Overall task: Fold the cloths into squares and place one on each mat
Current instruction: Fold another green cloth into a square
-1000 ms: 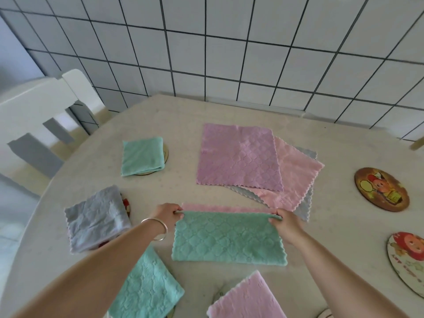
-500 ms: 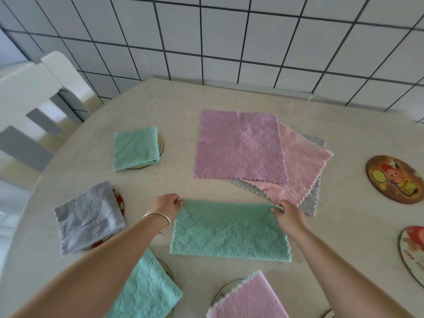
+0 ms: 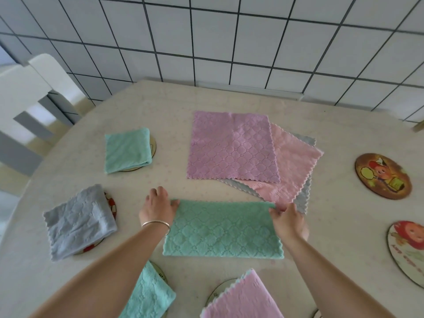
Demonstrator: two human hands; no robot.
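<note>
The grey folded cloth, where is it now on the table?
In the head view the grey folded cloth lies at the left of the table, on a round mat, left of the left hand.

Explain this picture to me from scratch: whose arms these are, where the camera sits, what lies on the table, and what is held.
No machine here: a person's bare arms, filmed by a wide-angle camera on their head, looking down at a pale table against a tiled wall. The left hand and right hand rest at the far corners of a green cloth, folded once into a long rectangle. Behind it lies a pile of unfolded cloths, purple on top. Four folded cloths already lie on round mats: a small green one, a grey one, another green and a pink one. Two picture mats at the right are still bare.
</note>
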